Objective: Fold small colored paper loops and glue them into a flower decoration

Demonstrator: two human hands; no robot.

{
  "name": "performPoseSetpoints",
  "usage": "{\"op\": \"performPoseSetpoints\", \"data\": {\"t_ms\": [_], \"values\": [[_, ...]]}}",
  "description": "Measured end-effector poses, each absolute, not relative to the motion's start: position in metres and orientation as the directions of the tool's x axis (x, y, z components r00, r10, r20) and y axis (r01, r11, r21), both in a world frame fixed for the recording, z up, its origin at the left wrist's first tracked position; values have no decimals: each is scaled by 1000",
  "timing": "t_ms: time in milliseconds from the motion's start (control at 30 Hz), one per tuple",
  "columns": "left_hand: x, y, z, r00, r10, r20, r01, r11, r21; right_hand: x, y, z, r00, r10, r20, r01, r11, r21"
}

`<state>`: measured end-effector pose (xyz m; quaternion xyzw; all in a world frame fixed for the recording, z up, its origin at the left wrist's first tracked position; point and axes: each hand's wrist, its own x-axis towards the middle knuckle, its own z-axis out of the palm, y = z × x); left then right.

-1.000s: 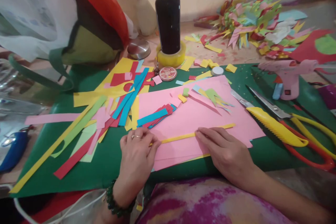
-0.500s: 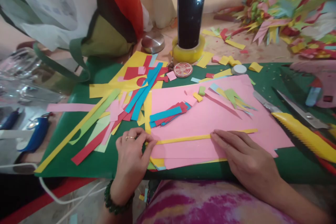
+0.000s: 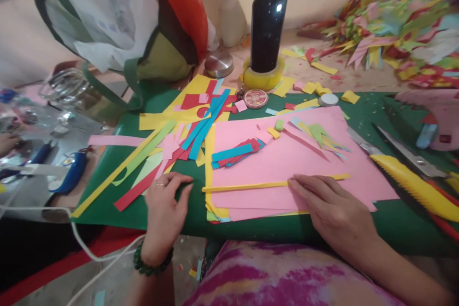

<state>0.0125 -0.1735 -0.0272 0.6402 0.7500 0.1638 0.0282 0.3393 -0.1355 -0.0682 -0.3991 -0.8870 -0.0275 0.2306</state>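
A narrow yellow paper strip (image 3: 251, 185) lies lengthwise across the pink sheets of paper (image 3: 308, 148), its left end free. My right hand (image 3: 337, 208) has its fingertips and thumb pressed together on the strip, right of its middle. To the left of the strip, my left hand (image 3: 167, 210) hovers over the green mat with thumb and fingers parted, holding nothing. Above the strip rest a small stack of blue and red paper pieces (image 3: 234, 154) and some pointed paper cuttings (image 3: 317, 134).
Long coloured strips (image 3: 158, 153) spread at left. A phone (image 3: 267, 33) stands in a yellow tape roll (image 3: 263, 76) at the back. A yellow-handled cutter (image 3: 412, 186), scissors (image 3: 412, 153) and a pink glue gun (image 3: 442, 119) lie right. A white cable (image 3: 77, 239) hangs front left.
My left hand has let go of the yellow strip's left end and moved left, its fingers opening. The right hand stays on the strip. The view has shifted slightly left.
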Motion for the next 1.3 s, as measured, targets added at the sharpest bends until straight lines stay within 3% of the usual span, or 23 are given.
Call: {"op": "performPoseSetpoints", "data": {"t_ms": [67,133,233,300,433,667,933,1167,1300], "values": [[19,-180,-19,-159,944,288,972,98,215,338,-136,-68,-579,697,424,725,677,-123],[45,-185,-17,27,931,364,988,-80,130,336,-135,-68,-579,691,432,730,676,-102],[103,-185,-30,434,875,214,890,-453,47,334,-135,-66,-580,677,454,737,673,-62],[136,-180,-44,535,835,127,840,-542,27,333,-136,-66,-580,674,458,740,671,-49],[157,-176,-62,449,890,75,892,-451,13,333,-136,-68,-583,681,444,740,670,-57],[119,-189,-57,278,953,117,960,-278,-15,335,-136,-72,-566,672,477,738,671,-70],[67,-192,-49,227,973,48,974,-225,-38,334,-135,-71,-569,661,489,734,676,-59],[64,-193,-51,201,979,30,980,-201,2,335,-136,-71,-558,681,473,753,655,-55],[70,-192,-43,206,978,12,977,-205,-49,331,-138,-68,-555,711,432,785,620,-12]]}}
